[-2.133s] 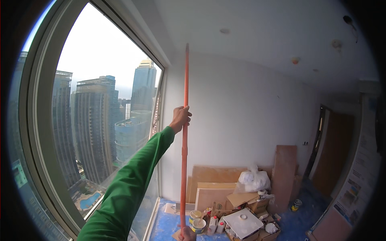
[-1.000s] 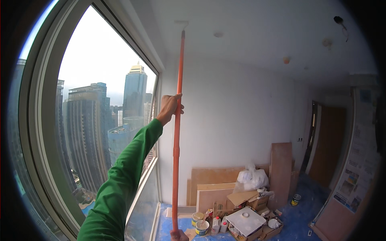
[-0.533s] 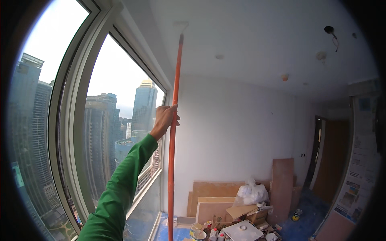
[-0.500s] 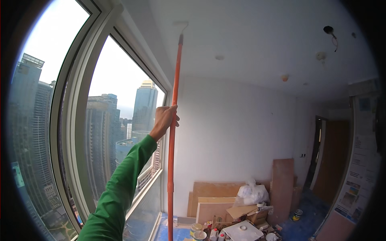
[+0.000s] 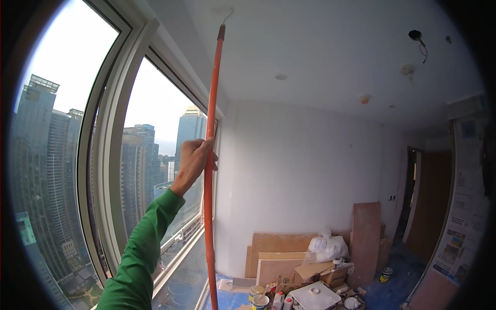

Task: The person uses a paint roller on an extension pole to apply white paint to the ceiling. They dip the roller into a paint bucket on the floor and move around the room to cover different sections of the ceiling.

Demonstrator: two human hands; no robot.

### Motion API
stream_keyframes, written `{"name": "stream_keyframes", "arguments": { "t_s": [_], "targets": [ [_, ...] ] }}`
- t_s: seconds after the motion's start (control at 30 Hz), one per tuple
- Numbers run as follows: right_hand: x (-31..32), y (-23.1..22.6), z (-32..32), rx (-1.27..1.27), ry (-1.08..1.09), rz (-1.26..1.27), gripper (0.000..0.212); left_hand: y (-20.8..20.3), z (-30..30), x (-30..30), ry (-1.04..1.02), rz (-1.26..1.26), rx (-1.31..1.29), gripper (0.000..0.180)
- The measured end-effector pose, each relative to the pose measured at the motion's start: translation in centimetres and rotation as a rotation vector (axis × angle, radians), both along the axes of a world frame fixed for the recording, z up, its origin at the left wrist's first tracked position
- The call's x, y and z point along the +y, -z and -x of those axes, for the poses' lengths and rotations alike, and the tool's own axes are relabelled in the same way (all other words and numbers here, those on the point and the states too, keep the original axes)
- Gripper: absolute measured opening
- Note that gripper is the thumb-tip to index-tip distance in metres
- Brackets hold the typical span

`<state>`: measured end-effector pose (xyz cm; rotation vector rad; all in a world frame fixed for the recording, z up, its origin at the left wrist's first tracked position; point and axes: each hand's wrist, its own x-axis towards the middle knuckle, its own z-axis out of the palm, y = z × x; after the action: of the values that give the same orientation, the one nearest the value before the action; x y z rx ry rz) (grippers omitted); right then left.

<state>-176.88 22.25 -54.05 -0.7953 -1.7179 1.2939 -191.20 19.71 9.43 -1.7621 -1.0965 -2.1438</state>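
My left hand (image 5: 197,161), in a green sleeve, is closed around a long orange pole (image 5: 214,98). The pole stands nearly upright and runs out of the lower edge. At its top a dark collar holds the thin wire frame of a paint roller (image 5: 226,17). The pale roller head is up at the white ceiling (image 5: 320,36) and hardly stands out from it. My right hand is not in view.
Large windows (image 5: 98,155) fill the left side, with towers outside. By the far wall (image 5: 294,165) lie boards (image 5: 289,242), a white plastic bag (image 5: 326,247), paint cans (image 5: 260,301) and a white lid-like panel (image 5: 315,296). Wires hang from a ceiling hole (image 5: 415,35). Blue sheeting (image 5: 232,299) covers the floor.
The pole, the roller and my left hand have shifted left in view. The roller also sits higher in the picture. My left hand's grip on the pole stays the same.
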Motion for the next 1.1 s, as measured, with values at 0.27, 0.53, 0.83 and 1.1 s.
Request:
{"name": "stream_keyframes", "arguments": {
  "t_s": [0.27,0.53,0.83,1.1],
  "targets": [
    [0.7,3.9,-2.8,-0.065,0.068,-0.006,0.032,3.6,-2.0,1.3,0.176,0.073,-0.001,0.037],
    [0.6,12.2,-11.5,-0.307,0.334,0.101,0.034,7.6,-7.9,6.7,0.449,0.395,0.077,0.037],
    [-10.5,6.2,-29.9,-0.437,1.104,0.192,0.030,23.1,-17.8,11.6,0.876,0.746,-0.042,0.016],
    [-21.7,3.4,-38.0,-0.502,1.364,0.087,0.021,38.1,-24.7,11.1,0.842,1.055,-0.187,0.028]
  ]
}}
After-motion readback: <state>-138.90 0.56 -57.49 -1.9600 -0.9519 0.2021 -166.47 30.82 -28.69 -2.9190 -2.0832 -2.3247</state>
